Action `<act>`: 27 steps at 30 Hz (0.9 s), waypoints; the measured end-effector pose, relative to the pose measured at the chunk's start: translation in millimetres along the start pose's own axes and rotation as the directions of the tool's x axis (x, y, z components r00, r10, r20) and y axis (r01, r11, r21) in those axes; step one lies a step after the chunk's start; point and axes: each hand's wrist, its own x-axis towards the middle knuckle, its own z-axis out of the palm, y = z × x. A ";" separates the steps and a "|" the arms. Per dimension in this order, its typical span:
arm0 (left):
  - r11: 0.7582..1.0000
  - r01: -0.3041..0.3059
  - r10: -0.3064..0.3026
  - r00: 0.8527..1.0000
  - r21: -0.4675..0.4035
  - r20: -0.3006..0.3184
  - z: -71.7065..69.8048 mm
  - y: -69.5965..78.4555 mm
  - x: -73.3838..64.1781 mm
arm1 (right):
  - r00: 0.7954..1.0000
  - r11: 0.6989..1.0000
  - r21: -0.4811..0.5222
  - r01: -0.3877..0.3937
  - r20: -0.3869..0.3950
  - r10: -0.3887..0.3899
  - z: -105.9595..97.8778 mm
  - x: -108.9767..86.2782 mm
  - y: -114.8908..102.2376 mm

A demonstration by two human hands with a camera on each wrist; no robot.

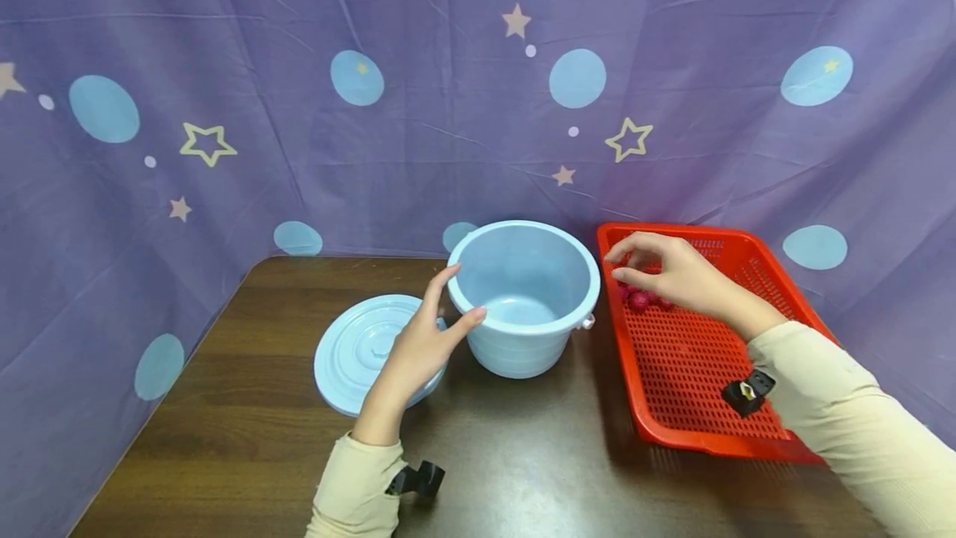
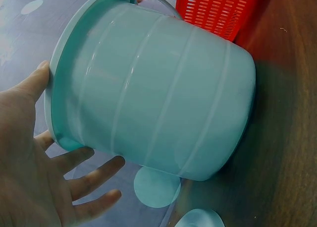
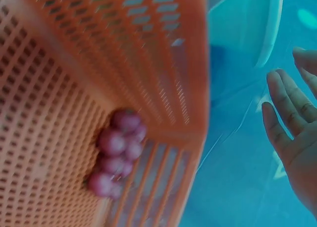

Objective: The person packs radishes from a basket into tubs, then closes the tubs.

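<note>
Taking hold seems in hand: the left hand (image 1: pixel 418 347), fingers wide, touches the round pale-blue plastic bucket (image 1: pixel 519 355), mid-frame; the right hand (image 1: pixel 675 276), fingers parted, empty, likely must reach it.

No readable text or numbers.

This looked like a curtained-off recording corner, in a building of a kind that could not be told. Beyond the left hand (image 1: pixel 414 355) and right hand (image 1: pixel 675 274), a creased purple fabric backdrop (image 1: pixel 448 148) printed with stars (image 1: pixel 516 22) and blue ovals (image 1: pixel 577 78) hung around a dark brown wood-grain table (image 1: pixel 224 388). A small black device (image 1: pixel 429 478) sat behind each hand.
</note>
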 end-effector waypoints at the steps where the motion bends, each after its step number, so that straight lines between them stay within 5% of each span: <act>1: 1.000 0.001 -0.001 1.000 -0.003 0.001 0.1 -0.1 -0.1 | 1.000 1.000 -0.012 -0.011 -0.007 0.011 -0.9 -0.7 4.6; 11: 1.000 -0.007 0.007 1.000 -0.009 -0.004 0.2 -1.5 0.0 | 0.993 0.990 -0.108 -0.088 -0.090 0.079 -6.2 -6.8 52.6; 27: 1.000 -0.004 0.003 1.000 -0.014 -0.013 0.6 -0.4 -0.6 | 0.962 0.956 -0.110 -0.271 -0.006 0.272 -14.3 -11.2 103.7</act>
